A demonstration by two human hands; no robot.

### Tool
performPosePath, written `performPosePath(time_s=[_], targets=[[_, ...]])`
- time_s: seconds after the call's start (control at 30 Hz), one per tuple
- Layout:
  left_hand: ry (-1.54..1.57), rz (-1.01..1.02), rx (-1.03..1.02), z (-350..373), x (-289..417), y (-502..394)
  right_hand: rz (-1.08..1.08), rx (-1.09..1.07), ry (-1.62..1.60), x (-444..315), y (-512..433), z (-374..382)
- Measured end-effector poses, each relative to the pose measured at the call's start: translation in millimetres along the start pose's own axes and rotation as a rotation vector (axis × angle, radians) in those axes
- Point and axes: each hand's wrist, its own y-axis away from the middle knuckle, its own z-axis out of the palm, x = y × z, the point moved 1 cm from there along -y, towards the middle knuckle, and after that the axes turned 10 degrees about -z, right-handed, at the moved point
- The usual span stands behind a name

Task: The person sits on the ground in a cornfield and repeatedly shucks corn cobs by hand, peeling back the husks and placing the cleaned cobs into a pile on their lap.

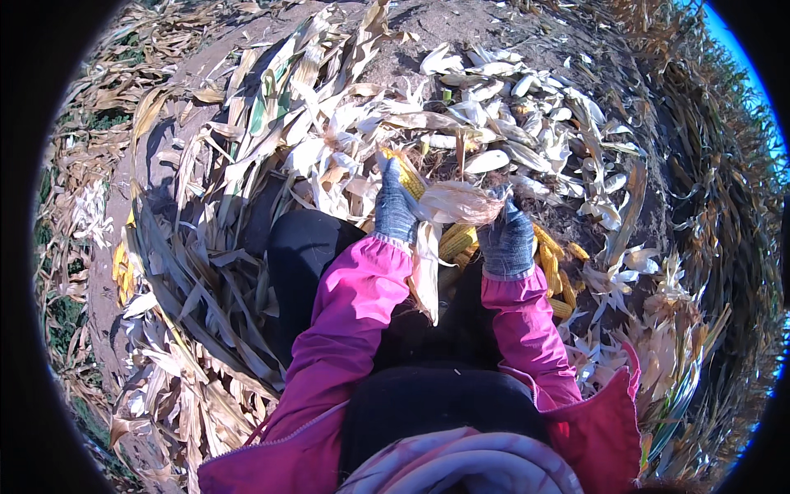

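Note:
My left hand (pixel 396 207), in a grey knit glove, grips an ear of corn (pixel 407 178) whose yellow kernels show on one side. A strip of pale husk (pixel 427 268) hangs down from beneath that hand. My right hand (pixel 509 238), gloved alike, pinches the end of a dry husk (pixel 463 202) that stretches across from the ear. Whether this husk is still joined to the ear cannot be made out. Below and between my hands lie bare yellow cobs (pixel 458 242), partly in shadow. More husked cobs (pixel 555 272) lie just right of my right wrist.
Several ears in pale husks (pixel 524 117) are heaped ahead on the soil (pixel 426 25). Dry corn stalks and leaves (pixel 265 129) spread at the left. Another group of yellow cobs (pixel 123 272) lies far left. Standing corn plants (pixel 722 185) line the right side.

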Motion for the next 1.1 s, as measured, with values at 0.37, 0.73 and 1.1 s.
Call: performPosePath(time_s=[0.37,0.73,1.1], targets=[[-0.622,0.47,0.246,-0.9,19.3,9.6,0.102,0.029,0.357,-40.9,40.3,-18.5],[-0.788,0.603,0.033,-3.9,-14.2,9.0,-0.193,-0.31,1.195,7.7,-3.8,16.9],[-0.596,0.288,-0.241,8.7,-14.7,26.9,-0.212,-0.372,1.131,19.3,4.8,11.6]])
